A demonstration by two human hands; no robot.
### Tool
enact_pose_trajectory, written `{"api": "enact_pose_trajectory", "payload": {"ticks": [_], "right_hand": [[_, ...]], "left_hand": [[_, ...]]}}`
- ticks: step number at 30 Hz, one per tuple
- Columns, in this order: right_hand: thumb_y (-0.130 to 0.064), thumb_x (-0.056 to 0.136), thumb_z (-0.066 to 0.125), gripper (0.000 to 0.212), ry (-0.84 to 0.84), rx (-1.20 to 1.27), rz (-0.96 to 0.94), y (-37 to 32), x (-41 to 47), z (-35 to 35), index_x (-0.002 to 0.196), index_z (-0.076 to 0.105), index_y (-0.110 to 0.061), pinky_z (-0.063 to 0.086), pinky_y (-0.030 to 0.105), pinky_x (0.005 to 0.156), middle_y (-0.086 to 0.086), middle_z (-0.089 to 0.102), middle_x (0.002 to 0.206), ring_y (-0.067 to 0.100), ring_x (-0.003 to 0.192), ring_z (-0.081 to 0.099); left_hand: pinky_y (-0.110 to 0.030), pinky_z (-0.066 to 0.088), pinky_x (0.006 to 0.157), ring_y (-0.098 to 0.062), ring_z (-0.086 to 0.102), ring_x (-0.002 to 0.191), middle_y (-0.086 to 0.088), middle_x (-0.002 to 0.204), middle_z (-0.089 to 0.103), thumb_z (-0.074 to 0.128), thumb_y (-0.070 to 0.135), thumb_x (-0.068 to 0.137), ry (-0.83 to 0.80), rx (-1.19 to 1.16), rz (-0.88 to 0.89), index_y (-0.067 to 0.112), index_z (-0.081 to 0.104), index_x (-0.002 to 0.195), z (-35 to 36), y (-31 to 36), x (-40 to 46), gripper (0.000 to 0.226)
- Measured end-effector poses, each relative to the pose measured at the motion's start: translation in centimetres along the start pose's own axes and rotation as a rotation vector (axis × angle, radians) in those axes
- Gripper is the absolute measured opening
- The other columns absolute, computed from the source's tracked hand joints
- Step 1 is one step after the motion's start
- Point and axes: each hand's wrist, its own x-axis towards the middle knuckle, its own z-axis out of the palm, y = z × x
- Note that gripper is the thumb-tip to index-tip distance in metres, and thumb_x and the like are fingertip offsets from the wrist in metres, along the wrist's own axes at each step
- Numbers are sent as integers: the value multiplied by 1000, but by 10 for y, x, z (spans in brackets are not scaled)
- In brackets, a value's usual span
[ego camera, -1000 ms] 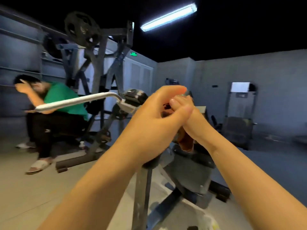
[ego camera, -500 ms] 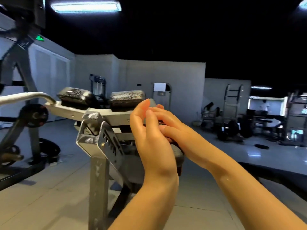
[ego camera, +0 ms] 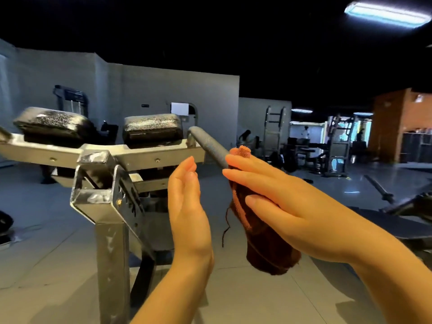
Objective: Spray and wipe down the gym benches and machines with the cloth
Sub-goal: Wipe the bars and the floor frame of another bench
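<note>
The right hand [ego camera: 278, 202] holds the cloth [ego camera: 261, 239] wrapped over the near end of the grip bar [ego camera: 208, 146], fingers laid along it and thumb pressed on. The left hand [ego camera: 187, 206] stands just left of the bar, fingers straight, touching nothing. Two pads [ego camera: 152, 127] sit behind the bar on the steel frame [ego camera: 102, 190]. Bare floor [ego camera: 46, 265] spreads around the frame.

Both forearms are bare to the frame's edge, no sleeves showing, and the left hand [ego camera: 187, 206] and right hand [ego camera: 275, 197] show trimmed nails
</note>
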Motion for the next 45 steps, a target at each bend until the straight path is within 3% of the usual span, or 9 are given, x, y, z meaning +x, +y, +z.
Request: {"api": "enact_pose_trajectory", "payload": {"ticks": [3, 7, 14, 19, 24, 31, 37, 42, 45], "right_hand": [[-35, 94, 28, 56, 8, -247, -53, -12, -5, 3, 150, 30, -30, -9, 5, 110, -22, 4, 159, -11, 141, -10], [-5, 84, 39, 47, 187, -600, -133, -22, -5, 20, 128, 57, -2, 0, 24, 116, 15, 53, 139, 27, 135, 31], [19, 60, 70, 59, 318, -823, 1, -36, -3, 45, 117, 62, 6, 28, 48, 106, 23, 61, 125, 43, 122, 53], [25, 56, 69, 60, 355, -887, 97, -51, 8, 50, 113, 62, 9, 34, 51, 102, 26, 63, 117, 48, 116, 56], [18, 62, 64, 54, 325, -982, 213, -53, 36, 45, 115, 59, 8, 43, 53, 100, 27, 62, 116, 47, 113, 56], [1, 82, 29, 43, 296, -1059, 295, -29, 104, 77, 113, 58, 1, 34, 49, 110, 21, 57, 118, 40, 119, 48], [7, 75, 52, 42, 265, -998, 329, 2, 183, 91, 116, 56, -2, 31, 47, 110, 19, 56, 120, 38, 120, 47], [9, 69, 53, 34, 286, -953, 289, 21, 241, 96, 100, 54, -7, 30, 36, 84, 8, 49, 92, 27, 88, 43], [6, 75, 53, 32, 236, -936, 288, 28, 266, 103, 104, 52, -8, 29, 40, 99, 9, 51, 99, 30, 97, 48]], "left_hand": [[-18, 41, 98, 8, 50, 120, 19, 128, 56, 40, 26, 103, -31, 30, -18, 35, 55, 122, -17, -3, -2, 26], [-6, 43, 92, 13, 50, 116, 22, 126, 56, 44, 24, 101, -122, 82, -44, 36, 56, 121, -35, -4, -9, 26], [-11, 34, 101, 16, 42, 118, 23, 129, 50, 54, 20, 97, -403, 310, 68, 45, 52, 116, -71, 7, -5, 31], [0, 29, 94, 12, 42, 115, 26, 122, 48, 59, 29, 92, -465, 501, 231, 44, 51, 114, -117, 12, 26, 28], [-3, 24, 99, -1, 42, 121, 12, 126, 51, 53, 33, 87, -387, 719, 366, 21, 58, 124, -164, -3, 79, 39], [-44, 37, 105, -20, 45, 129, -1, 135, 53, 40, 47, 88, -381, 923, 460, 19, 58, 127, -203, -28, 137, 51], [-55, 36, 104, -30, 46, 127, -10, 130, 55, 42, 40, 90, -325, 1149, 690, 11, 61, 124, -225, -39, 197, 49], [-57, 26, 108, -37, 39, 133, -16, 135, 50, 42, 39, 92, -268, 1265, 820, 8, 57, 129, -256, -39, 236, 50], [-53, 17, 114, -34, 31, 139, -15, 142, 43, 41, 41, 92, -267, 1275, 840, 11, 50, 135, -264, -44, 246, 53]]}}
